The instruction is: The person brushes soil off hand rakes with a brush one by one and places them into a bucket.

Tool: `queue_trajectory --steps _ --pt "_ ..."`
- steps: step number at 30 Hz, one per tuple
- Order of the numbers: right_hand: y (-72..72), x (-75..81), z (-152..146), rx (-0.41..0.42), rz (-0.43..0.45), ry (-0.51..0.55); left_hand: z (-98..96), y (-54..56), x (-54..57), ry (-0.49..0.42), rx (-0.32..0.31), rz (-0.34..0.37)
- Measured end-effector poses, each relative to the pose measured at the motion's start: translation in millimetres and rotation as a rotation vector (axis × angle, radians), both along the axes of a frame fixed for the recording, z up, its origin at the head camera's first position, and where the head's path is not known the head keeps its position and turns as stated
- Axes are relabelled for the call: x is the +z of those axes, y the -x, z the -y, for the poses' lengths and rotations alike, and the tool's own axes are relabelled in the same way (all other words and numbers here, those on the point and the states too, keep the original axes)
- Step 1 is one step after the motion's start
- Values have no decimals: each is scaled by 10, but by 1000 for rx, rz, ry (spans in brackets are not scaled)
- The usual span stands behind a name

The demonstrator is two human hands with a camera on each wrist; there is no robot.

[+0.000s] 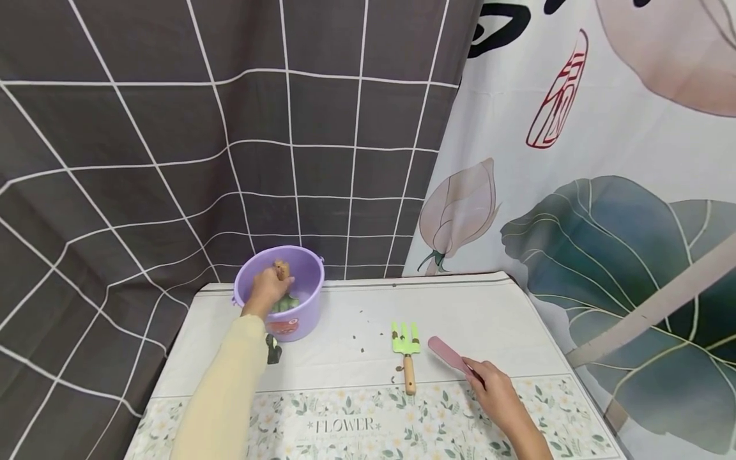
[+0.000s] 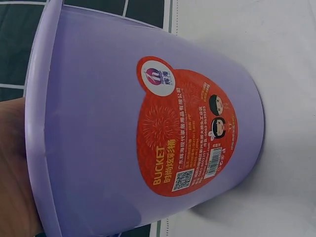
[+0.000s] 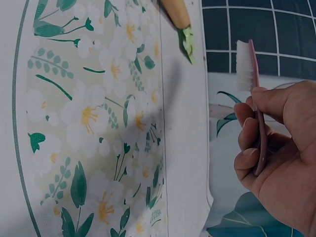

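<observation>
My left hand [image 1: 268, 289] reaches over the rim into a purple bucket [image 1: 307, 313] and grips a small tan object [image 1: 282, 269] inside it. The object's exact kind is unclear. A grey-green thing [image 1: 283, 304] shows lower in the bucket, partly hidden by the hand. In the left wrist view the bucket's red label [image 2: 185, 133] fills the middle, and the fingers are behind the wall. My right hand [image 1: 496, 391] holds a pink brush [image 1: 445, 352] by its handle above the table; its white bristles [image 3: 244, 66] show in the right wrist view.
A light green garden fork [image 1: 406, 348] with a wooden handle lies mid-table, soil bits on its tines. Dark crumbs are scattered over the white tabletop [image 1: 345, 306]. A small dark object [image 1: 273, 349] stands by the bucket. Behind hangs a grey checked curtain [image 1: 322, 172].
</observation>
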State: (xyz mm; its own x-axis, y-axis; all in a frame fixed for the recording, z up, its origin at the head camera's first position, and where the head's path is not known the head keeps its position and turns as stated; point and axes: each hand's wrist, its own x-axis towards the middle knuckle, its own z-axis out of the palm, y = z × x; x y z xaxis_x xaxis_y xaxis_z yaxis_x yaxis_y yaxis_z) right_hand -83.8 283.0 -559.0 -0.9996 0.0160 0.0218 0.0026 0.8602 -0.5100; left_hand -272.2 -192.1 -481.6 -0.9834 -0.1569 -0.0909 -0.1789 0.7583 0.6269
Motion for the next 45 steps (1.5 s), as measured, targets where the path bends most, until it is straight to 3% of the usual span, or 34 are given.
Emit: queue_trajectory --steps 9,13,18,25,30,34,41,45 --pt "1 -6 6 12 16 4 14 -54 46 -9 -8 -40" --pt "11 -1 -6 25 6 -3 -8 -123 81 -8 -22 -97" --pt "46 7 -38 59 -39 -14 -102 -254 135 -20 -60 -264" --pt "147 9 -86 95 -82 -40 -318 -602 180 -52 -123 -542" --pt "201 -10 -115 90 -85 -48 -457 -853 45 -23 -180 -687" --pt "220 -36 -130 94 -95 -58 -563 -992 -120 -22 -199 -753" --pt "235 -69 -140 92 -114 -62 -796 -1144 -339 -33 -230 -796" --pt "232 -85 -138 92 -124 -63 -952 -1220 -428 -38 -254 -757"
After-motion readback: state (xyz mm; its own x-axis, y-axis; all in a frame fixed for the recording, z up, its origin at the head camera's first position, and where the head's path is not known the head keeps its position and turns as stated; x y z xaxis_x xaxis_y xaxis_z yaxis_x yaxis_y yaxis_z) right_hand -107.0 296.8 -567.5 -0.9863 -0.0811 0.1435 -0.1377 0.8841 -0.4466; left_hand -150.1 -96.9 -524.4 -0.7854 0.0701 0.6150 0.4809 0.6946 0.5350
